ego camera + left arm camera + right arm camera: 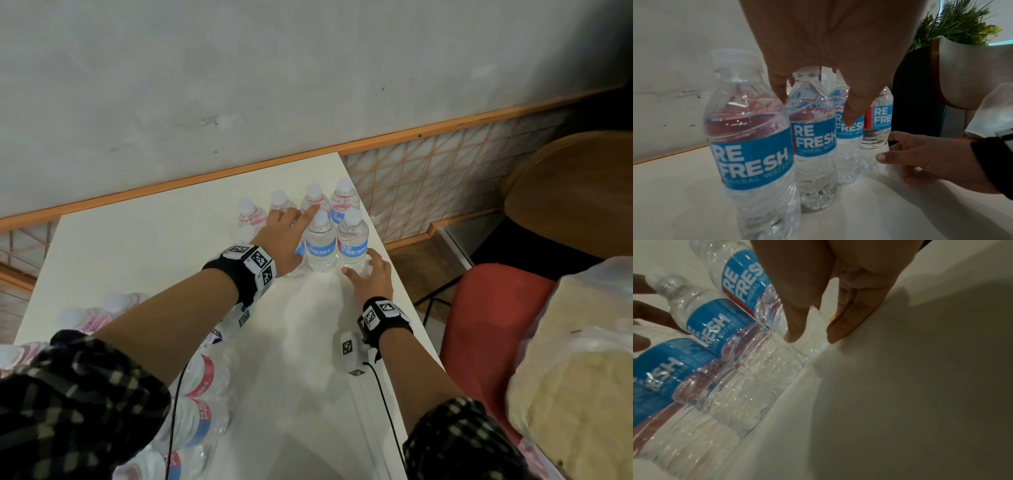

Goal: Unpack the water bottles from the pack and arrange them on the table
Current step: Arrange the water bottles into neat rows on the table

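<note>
Several clear water bottles with blue labels stand upright in two rows at the far right corner of the white table (pixel 144 246). My left hand (pixel 291 222) reaches over them with fingers extended, its index tip touching a back-row bottle (pixel 314 202). In the left wrist view that left hand (pixel 816 107) hangs loosely above the front-row bottles (pixel 813 138). My right hand (pixel 359 265) grips the base of the front right bottle (pixel 352 236), with thumb and fingers on either side of that bottle (pixel 812 340). The plastic-wrapped pack (pixel 202 387) lies at the near left, partly hidden by my left arm.
The table's right edge runs close beside the standing bottles. Beyond it are a red chair (pixel 489 325), a brown chair (pixel 575 192) and a filled plastic bag (pixel 575 377). A wall stands behind the table, and a potted plant (pixel 962 21) is at the right.
</note>
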A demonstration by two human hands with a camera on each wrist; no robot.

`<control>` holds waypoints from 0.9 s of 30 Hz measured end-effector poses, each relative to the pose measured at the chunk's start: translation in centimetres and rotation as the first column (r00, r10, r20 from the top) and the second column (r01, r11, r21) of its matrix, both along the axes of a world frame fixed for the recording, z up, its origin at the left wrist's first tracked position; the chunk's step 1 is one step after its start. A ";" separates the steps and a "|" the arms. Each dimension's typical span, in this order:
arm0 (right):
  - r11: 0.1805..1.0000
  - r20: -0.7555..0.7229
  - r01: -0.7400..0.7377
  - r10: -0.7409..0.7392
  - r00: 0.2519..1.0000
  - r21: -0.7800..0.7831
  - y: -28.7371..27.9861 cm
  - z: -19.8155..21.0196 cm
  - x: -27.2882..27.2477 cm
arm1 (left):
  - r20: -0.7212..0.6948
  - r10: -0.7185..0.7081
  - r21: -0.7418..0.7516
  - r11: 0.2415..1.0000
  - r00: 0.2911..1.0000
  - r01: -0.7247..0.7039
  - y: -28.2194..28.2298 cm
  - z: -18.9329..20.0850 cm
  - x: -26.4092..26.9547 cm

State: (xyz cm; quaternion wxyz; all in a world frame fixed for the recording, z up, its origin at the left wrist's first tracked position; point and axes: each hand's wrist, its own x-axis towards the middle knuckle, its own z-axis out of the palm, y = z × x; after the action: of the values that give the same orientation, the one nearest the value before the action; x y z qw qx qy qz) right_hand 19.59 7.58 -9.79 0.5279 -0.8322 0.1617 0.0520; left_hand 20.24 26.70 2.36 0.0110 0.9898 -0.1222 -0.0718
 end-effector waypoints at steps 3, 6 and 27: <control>1.000 -0.024 -0.003 0.003 1.000 -0.024 0.4 -0.1 0.4 | -0.006 0.004 0.003 1.000 1.000 -0.004 0.0 0.1 0.0; 0.999 -0.059 0.008 -0.011 0.998 -0.045 0.5 -0.1 0.6 | -0.015 0.005 -0.001 1.000 1.000 -0.005 0.0 0.2 0.0; 0.996 -0.100 0.035 -0.043 0.994 -0.076 1.4 0.2 1.0 | -0.031 0.023 0.019 1.000 0.999 -0.023 -0.2 0.7 -0.3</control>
State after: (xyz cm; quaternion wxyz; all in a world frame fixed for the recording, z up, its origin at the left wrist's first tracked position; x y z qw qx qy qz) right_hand 20.55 8.97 -9.56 0.4884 -0.8442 0.2065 0.0779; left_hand 19.97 26.46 3.06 0.0044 0.9900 -0.1099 -0.0881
